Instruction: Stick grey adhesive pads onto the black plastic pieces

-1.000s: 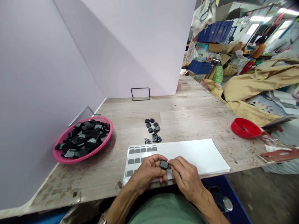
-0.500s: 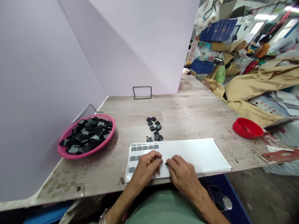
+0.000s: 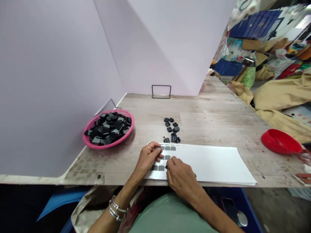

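Both hands have come down onto the left end of the white sticker sheet point(image 3: 213, 161), the left hand point(image 3: 148, 157) curled around what seems the small black part point(image 3: 157, 148) held up a second ago, the right hand point(image 3: 181, 174) pinching its fingertips at a grey sticker point(image 3: 166, 167) there.

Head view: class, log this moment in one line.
left hand: curled on sticker sheet | right hand: fingertips at grey stickers | nearby: pink basket, red bowl

Wooden table point(image 3: 213, 123), pink basket point(image 3: 107, 146), white sheet point(image 3: 213, 163)
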Demonstrator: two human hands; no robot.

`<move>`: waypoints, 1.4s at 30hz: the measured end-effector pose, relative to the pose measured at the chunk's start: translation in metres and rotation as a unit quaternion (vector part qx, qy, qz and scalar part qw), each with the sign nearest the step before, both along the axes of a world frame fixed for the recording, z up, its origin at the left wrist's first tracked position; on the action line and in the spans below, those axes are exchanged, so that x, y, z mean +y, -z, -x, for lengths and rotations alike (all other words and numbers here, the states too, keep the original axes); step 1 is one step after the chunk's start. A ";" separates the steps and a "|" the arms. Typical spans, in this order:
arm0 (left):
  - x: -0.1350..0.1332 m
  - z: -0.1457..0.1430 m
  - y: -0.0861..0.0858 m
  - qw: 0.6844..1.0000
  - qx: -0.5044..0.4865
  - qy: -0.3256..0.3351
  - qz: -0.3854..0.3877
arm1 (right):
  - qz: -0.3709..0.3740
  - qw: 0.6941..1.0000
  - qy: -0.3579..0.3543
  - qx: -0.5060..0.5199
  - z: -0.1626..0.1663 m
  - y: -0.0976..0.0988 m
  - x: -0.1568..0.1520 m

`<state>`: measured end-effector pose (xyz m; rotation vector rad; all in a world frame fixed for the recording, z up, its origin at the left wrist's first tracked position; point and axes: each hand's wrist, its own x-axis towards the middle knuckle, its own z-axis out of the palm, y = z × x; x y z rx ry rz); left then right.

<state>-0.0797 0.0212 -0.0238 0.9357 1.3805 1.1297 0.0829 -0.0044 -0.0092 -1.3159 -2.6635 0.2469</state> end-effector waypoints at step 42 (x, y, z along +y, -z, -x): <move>0.064 -0.005 -0.020 0.872 0.455 0.144 -0.113 | 0.299 0.884 0.072 0.353 -0.069 -0.011 0.015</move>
